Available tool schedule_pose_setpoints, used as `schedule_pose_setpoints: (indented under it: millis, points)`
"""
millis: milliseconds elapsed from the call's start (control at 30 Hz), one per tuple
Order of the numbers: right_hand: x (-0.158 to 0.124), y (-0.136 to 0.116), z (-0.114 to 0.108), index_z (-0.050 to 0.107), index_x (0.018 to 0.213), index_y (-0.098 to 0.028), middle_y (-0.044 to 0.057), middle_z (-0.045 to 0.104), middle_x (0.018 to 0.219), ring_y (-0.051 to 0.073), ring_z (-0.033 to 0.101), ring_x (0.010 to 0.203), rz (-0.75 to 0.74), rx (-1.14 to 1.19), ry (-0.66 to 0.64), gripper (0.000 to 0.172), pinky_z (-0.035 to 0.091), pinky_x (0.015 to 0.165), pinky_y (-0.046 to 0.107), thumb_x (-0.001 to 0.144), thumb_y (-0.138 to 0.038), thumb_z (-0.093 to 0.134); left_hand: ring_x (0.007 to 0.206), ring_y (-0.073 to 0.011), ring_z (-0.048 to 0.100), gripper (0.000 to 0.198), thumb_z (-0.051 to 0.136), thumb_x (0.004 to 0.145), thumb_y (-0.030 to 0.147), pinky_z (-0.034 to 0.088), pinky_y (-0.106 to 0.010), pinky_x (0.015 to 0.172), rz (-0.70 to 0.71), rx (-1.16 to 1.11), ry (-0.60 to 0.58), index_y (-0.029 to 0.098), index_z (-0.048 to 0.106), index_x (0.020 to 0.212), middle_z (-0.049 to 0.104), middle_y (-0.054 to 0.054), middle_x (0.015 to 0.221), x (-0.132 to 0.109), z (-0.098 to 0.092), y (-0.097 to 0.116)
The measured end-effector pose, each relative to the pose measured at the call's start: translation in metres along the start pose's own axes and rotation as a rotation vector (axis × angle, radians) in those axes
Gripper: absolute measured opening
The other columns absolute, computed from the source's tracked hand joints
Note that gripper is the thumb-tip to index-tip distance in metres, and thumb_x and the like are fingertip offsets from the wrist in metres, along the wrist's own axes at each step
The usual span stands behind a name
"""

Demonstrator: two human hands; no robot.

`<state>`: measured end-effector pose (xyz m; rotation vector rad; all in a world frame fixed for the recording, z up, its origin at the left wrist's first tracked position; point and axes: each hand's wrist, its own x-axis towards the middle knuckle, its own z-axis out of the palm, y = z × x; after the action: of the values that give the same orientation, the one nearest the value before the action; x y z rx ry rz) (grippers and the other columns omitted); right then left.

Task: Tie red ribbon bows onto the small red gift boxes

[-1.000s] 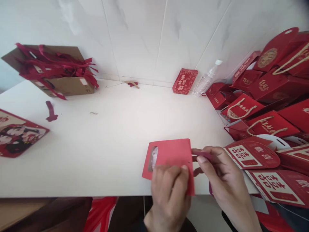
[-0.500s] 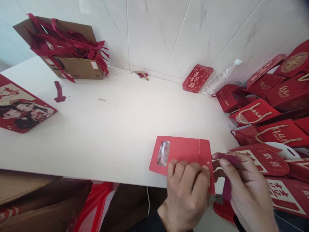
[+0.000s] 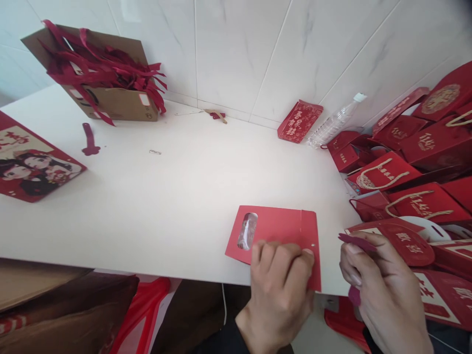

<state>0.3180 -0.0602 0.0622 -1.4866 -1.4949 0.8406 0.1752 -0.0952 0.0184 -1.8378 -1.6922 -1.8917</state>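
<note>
Ribbon (image 3: 356,241), flat, in right hand (image 3: 387,285); rectangular red box (image 3: 279,225) under left hand (image 3: 283,285)

- left hand (image 3: 282,285) gripping a red windowed box (image 3: 278,226) at the near edge of the white table (image 3: 199,196);
- right hand (image 3: 385,282) near it, pinching a dark red strip (image 3: 357,241) apart from that box;
- cardboard carton (image 3: 121,104) at back left, stuffed with red ribbons (image 3: 88,76);
- clear bottle (image 3: 334,125) beside a printed red packet (image 3: 300,121);
- red gift boxes (image 3: 424,142) crowded at right
</note>
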Motion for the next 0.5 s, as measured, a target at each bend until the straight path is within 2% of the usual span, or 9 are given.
schedule_pose_setpoints:
  millis: [100,200,300,500]
  points:
    - [0.004,-0.01,0.003,0.062,0.099,-0.024,-0.005,0.047,0.063,0.012,0.039,0.051,-0.035,-0.062,-0.041,0.025,0.035,0.044,0.021,0.097,-0.05,0.063,0.081,-0.0182,0.054,0.027,0.063,0.082,-0.005,0.044,-0.035,0.072,-0.06,-0.1,0.033,0.013,0.067,0.103,0.066,-0.007,0.091,0.005,-0.012,-0.01]
    - [0.01,-0.023,0.006,0.065,0.1,-0.024,0.0,0.064,0.078,0.014,0.053,0.058,-0.173,-0.199,-0.051,0.023,0.044,0.049,0.023,0.097,-0.047,0.064,0.087,-0.0176,0.057,0.028,0.067,0.083,-0.005,0.049,-0.034,0.075,-0.086,-0.155,0.061,0.014,0.067,0.104,0.066,-0.006,0.093,0.013,-0.023,-0.022]
    - [0.017,-0.034,0.011,0.067,0.101,-0.025,0.003,0.071,0.092,0.017,0.065,0.074,-0.291,-0.263,-0.095,0.015,0.051,0.058,0.023,0.098,-0.039,0.064,0.089,-0.0152,0.06,0.025,0.067,0.085,-0.003,0.051,-0.029,0.074,-0.09,-0.17,0.032,0.015,0.067,0.103,0.067,-0.005,0.093,0.022,-0.031,-0.032]
    - [0.019,-0.046,0.025,0.068,0.096,-0.024,0.0,0.069,0.086,0.015,0.063,0.068,-0.425,-0.353,-0.161,0.009,0.049,0.059,0.025,0.098,-0.031,0.062,0.083,-0.0117,0.062,0.019,0.067,0.087,0.003,0.05,-0.023,0.067,-0.129,-0.123,0.004,0.017,0.066,0.1,0.065,-0.002,0.09,0.032,-0.034,-0.038]
